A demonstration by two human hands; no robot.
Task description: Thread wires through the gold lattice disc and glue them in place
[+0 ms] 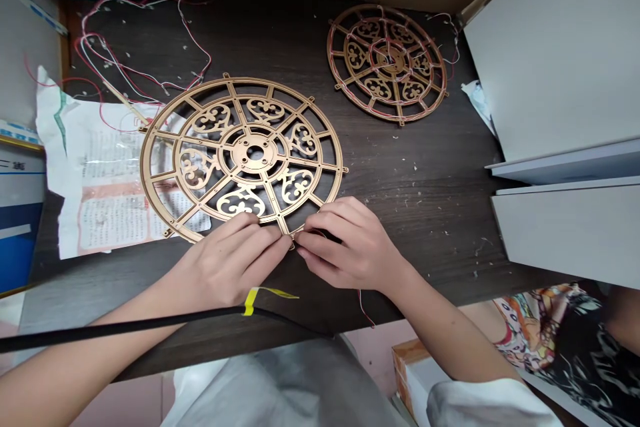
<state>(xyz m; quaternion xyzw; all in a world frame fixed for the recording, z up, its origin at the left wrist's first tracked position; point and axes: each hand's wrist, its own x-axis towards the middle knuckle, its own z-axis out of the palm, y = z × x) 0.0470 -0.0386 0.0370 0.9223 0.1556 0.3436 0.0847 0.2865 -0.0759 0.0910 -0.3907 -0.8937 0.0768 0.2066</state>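
A large gold openwork disc [243,155] with scroll patterns lies flat on the dark wooden table [425,187]. My left hand [230,263] rests on its near rim with the fingers pressed together in a pinch. My right hand [345,247] meets it fingertip to fingertip at the same spot on the rim, also pinched; what the fingertips hold is too small to make out. A thin red and white wire [365,307] trails from under my right hand over the table's edge.
A second, smaller gold disc [387,63] threaded with red wire lies at the back right. Loose red and white wires [125,47] tangle at the back left beside printed paper [100,193]. White boxes [565,147] stand at the right. A black cable [125,327] with yellow tape crosses my left forearm.
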